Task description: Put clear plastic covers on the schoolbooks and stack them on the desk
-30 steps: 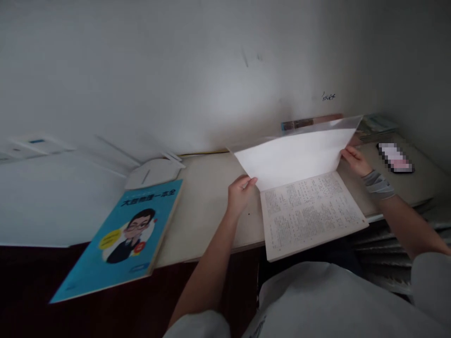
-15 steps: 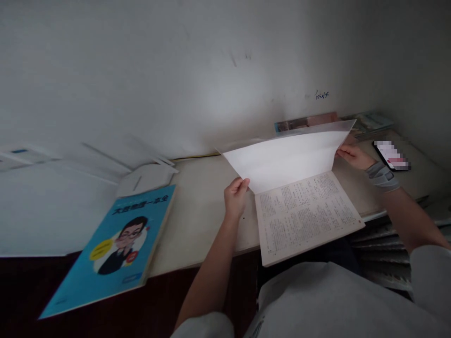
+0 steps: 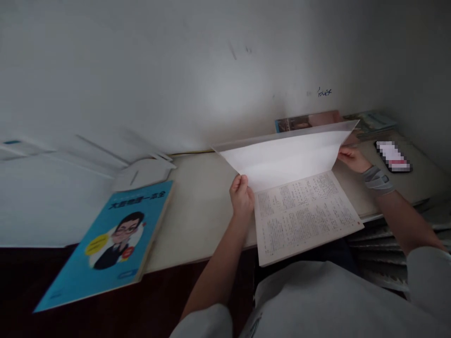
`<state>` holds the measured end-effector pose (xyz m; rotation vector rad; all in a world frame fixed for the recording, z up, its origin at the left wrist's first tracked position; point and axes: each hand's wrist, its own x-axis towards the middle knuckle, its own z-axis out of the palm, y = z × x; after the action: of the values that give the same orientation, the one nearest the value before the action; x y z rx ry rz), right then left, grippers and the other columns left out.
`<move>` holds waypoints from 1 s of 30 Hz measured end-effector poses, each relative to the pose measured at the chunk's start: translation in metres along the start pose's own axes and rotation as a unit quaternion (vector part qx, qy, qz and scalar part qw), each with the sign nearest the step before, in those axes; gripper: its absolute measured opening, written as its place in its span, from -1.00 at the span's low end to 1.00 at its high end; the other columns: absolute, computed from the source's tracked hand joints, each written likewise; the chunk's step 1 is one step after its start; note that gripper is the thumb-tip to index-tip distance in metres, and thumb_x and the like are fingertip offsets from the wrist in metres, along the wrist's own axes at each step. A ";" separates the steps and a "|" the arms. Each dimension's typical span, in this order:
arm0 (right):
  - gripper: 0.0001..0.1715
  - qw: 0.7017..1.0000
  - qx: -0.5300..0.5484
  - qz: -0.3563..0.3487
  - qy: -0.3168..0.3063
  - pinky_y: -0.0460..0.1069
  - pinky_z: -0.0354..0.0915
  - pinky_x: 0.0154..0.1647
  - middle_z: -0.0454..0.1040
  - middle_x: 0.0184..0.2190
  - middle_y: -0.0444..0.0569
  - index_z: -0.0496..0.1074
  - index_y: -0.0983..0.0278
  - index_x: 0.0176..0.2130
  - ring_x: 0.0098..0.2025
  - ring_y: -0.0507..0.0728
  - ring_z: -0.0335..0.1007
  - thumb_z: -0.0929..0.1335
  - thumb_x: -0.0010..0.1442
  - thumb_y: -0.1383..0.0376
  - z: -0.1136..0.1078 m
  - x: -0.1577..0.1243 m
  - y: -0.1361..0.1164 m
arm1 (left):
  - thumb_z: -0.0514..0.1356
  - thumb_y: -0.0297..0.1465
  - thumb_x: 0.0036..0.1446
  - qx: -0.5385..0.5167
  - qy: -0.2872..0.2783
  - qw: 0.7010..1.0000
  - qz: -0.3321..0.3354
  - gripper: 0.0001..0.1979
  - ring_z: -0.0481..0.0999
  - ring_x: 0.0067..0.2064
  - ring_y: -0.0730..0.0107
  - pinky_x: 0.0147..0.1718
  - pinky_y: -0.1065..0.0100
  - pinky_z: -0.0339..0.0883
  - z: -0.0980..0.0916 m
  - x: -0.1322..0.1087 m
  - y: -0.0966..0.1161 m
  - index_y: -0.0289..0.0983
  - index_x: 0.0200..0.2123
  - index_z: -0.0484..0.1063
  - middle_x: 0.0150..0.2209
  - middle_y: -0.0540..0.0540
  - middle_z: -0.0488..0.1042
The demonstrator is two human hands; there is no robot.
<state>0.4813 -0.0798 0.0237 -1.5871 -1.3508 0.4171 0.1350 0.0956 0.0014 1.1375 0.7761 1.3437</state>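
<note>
An open book point(image 3: 305, 213) with printed text lies at the desk's front edge, overhanging it slightly. Its blank white page or cover point(image 3: 285, 157) stands raised toward the wall. My left hand point(image 3: 241, 197) pinches the raised sheet at its lower left corner, close to the spine. My right hand point(image 3: 352, 157) grips the sheet's right edge; a grey band sits on that wrist.
A blue book with a cartoon face point(image 3: 105, 244) lies on the left, jutting over the pale desk point(image 3: 200, 206). A white flat object point(image 3: 144, 171) rests behind it. Books point(image 3: 310, 120) lean at the wall; a phone point(image 3: 392, 156) lies far right.
The raised sheet has tipped a little further toward the wall. My left hand slid down along its edge toward the spine. The view shifted slightly.
</note>
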 end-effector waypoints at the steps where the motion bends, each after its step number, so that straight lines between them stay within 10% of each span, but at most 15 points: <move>1: -0.51 1.000 0.002 0.000 -0.009 0.16 0.40 -0.17 0.53 -0.43 -0.07 0.48 0.16 -0.44 -0.32 0.18 0.41 0.33 0.04 -0.19 0.001 0.000 0.003 | 0.37 -0.05 -0.13 -0.004 -0.004 1.000 -0.005 -0.52 0.17 -0.48 0.52 -0.45 0.43 0.19 -0.001 0.000 0.001 -0.23 -0.57 0.19 -0.55 0.09 0.10; 14: -0.58 0.997 -0.021 -0.025 -0.069 0.17 0.40 -0.08 0.55 -0.38 -0.06 0.51 0.18 -0.37 -0.23 0.21 0.47 0.29 0.15 -0.07 0.012 -0.012 0.005 | 0.33 -0.07 -0.10 0.088 0.007 0.995 0.042 -0.61 0.21 -0.44 0.46 -0.39 0.39 0.19 -0.003 0.008 0.000 -0.25 -0.56 0.32 -0.55 0.07 0.19; 21: -0.59 0.996 -0.073 -0.032 -0.033 0.08 0.38 -0.20 0.52 -0.41 -0.03 0.47 0.26 -0.33 -0.32 0.15 0.42 0.23 0.19 0.02 0.018 -0.008 0.011 | 0.23 -0.29 0.04 0.320 -0.095 0.930 0.156 -0.84 0.40 -0.33 0.37 -0.24 0.36 0.27 -0.035 0.012 -0.001 -0.25 -0.48 0.47 -0.41 -0.03 0.44; 30: -0.66 0.987 -0.144 -0.055 0.041 0.14 0.41 -0.16 0.55 -0.28 0.08 0.48 0.28 -0.23 -0.24 0.21 0.48 0.23 0.16 0.15 0.019 -0.011 0.011 | 0.16 -0.30 0.15 0.374 -0.100 0.905 0.179 -0.77 0.37 -0.39 0.39 -0.32 0.35 0.26 -0.028 0.014 0.003 -0.24 -0.52 0.37 -0.48 0.00 0.37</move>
<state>0.4686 -0.0804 0.0023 -1.7323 -1.4763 0.0912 0.1101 0.1133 -0.0023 2.0755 0.9994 1.2102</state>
